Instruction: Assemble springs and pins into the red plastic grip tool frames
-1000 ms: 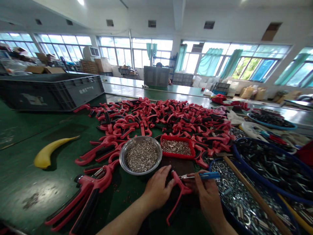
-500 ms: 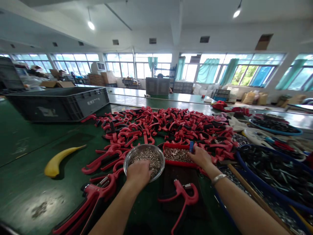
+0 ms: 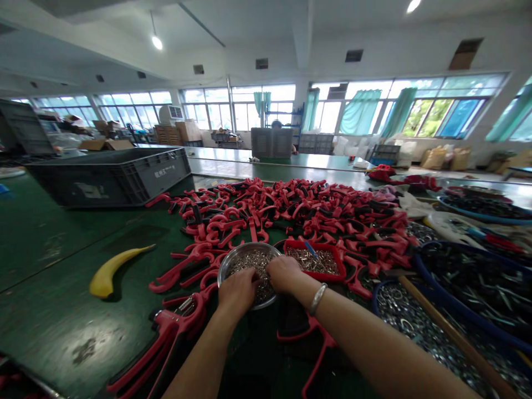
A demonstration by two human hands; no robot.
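Observation:
My left hand [image 3: 239, 289] is over a round metal bowl [image 3: 223, 269] with its fingers curled down at the small metal parts [image 3: 254, 259] inside. At the bowl's right edge is my right hand [image 3: 286, 274], fingers closed and pointing inward. Whatever either hand pinches is hidden or too small to name. Right of the bowl stands a red tray [image 3: 342, 270] of small metal pins [image 3: 328, 261], with a thin blue stick-like piece [image 3: 310, 249] lying in it. Below my right forearm, a red and black hand grip [image 3: 312, 372] lies partly covered.
A large heap of red hand grips [image 3: 307, 208] spreads behind the bowl. A banana [image 3: 112, 274] and a grey crate [image 3: 103, 185] are at left. At right are a blue basin of black-and-metal parts [image 3: 477, 288], a basin of metal rings [image 3: 409, 321] and a wooden stick [image 3: 449, 327].
My right hand has moved left from the red tray to the bowl, letting go of the blue piece, which now lies tilted in the tray. My left hand stays at the bowl.

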